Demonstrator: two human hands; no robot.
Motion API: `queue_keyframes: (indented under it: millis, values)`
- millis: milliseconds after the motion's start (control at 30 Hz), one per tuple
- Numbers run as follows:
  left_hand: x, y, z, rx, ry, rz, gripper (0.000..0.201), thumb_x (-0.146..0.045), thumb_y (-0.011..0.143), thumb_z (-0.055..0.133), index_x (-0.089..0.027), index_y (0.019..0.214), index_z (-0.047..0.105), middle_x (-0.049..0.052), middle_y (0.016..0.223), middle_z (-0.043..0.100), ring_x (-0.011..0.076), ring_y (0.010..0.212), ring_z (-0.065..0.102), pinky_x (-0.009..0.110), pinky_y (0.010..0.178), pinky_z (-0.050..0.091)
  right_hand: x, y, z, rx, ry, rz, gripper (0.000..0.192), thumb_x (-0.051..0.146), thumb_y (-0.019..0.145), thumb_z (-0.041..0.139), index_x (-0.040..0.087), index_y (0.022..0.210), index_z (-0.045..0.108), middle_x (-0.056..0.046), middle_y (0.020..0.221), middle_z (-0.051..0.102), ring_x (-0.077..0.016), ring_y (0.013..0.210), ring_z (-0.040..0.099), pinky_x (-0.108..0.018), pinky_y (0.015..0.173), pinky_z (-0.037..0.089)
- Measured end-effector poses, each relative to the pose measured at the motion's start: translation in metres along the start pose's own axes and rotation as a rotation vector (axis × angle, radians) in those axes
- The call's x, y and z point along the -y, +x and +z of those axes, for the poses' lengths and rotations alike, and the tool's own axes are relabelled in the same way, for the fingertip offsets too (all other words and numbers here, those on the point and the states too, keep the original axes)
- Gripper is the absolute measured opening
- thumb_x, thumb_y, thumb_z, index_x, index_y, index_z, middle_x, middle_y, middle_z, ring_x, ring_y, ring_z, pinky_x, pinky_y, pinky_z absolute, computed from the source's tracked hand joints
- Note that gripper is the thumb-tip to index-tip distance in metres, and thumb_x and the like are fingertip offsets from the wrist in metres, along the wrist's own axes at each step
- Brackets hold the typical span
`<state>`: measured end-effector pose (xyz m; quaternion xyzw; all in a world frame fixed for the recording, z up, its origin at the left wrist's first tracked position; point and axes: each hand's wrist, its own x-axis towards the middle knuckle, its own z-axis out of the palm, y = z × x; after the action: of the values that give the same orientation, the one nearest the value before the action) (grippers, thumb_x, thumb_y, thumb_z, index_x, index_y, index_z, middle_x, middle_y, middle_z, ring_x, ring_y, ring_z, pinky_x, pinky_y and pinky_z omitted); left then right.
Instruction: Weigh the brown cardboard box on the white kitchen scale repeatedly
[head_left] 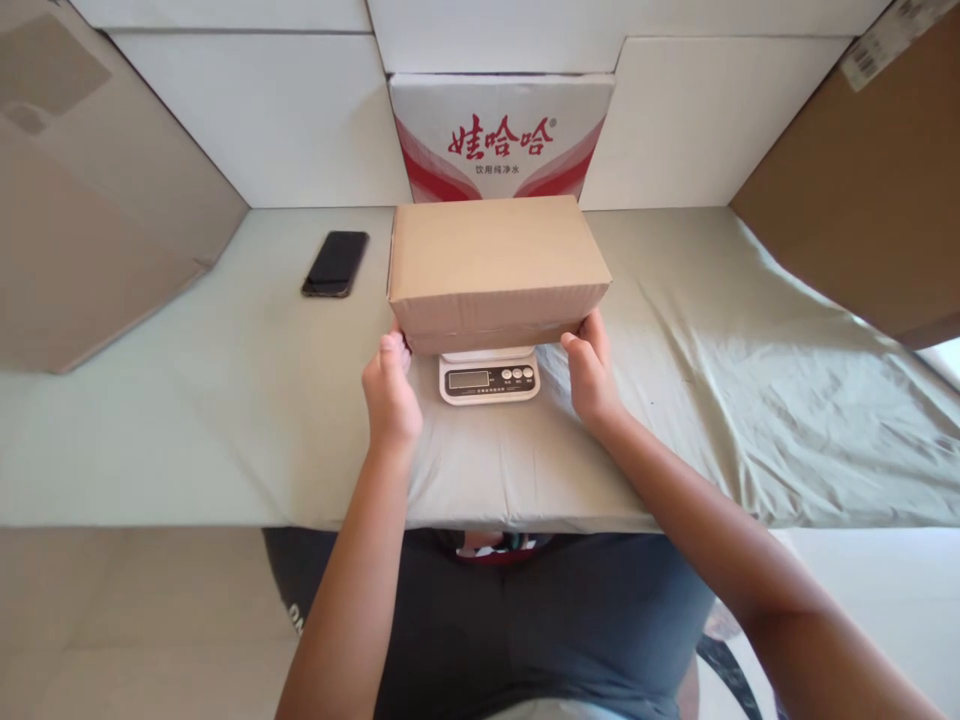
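My left hand [391, 388] and right hand [590, 370] clamp the carton [496, 255] over the scale [490, 384]: likely positioning, next needing level support.

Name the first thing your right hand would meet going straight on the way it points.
The cardboard box: the right hand already seems to touch its near right corner, though depth is hard to judge.

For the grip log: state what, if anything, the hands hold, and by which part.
The middle cardboard box, held by its near lower corners: left hand at the left, right hand at the right.
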<state>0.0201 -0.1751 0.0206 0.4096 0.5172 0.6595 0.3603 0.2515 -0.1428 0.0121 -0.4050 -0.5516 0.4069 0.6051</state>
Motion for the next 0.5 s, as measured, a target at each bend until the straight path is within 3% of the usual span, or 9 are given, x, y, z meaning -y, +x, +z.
queue_keyframes:
  millis: [167, 367, 500]
  values:
    - [-0.002, 0.001, 0.002, -0.023, -0.015, -0.007, 0.091, -0.091, 0.086, 0.053, -0.019, 0.136, 0.077, 0.018, 0.154, 0.068, 0.0357, 0.156, 0.052, 0.047, 0.131, 0.04, -0.004, 0.002, -0.001, 0.004, 0.012, -0.02, 0.046, 0.054, 0.087, 0.062, 0.035, 0.129, 0.062, -0.004, 0.145, 0.068, -0.0348, 0.142, 0.057, -0.056, 0.126, 0.048]
    - [0.002, 0.004, -0.001, -0.066, -0.002, 0.015, 0.089, -0.088, 0.09, 0.046, -0.021, 0.141, 0.074, 0.018, 0.158, 0.064, 0.0331, 0.156, 0.052, 0.046, 0.132, 0.037, -0.014, 0.009, -0.009, -0.054, 0.054, -0.039, 0.057, 0.057, 0.09, 0.058, 0.038, 0.144, 0.056, -0.001, 0.166, 0.055, -0.0326, 0.164, 0.039, -0.061, 0.136, 0.034]
    - [0.004, 0.005, -0.002, -0.066, -0.003, 0.021, 0.09, -0.089, 0.09, 0.044, -0.021, 0.141, 0.074, 0.018, 0.157, 0.064, 0.0337, 0.155, 0.053, 0.047, 0.131, 0.038, -0.017, 0.01, -0.009, -0.047, 0.047, -0.024, 0.054, 0.057, 0.091, 0.056, 0.037, 0.14, 0.058, -0.002, 0.165, 0.056, -0.0325, 0.162, 0.043, -0.059, 0.134, 0.04]
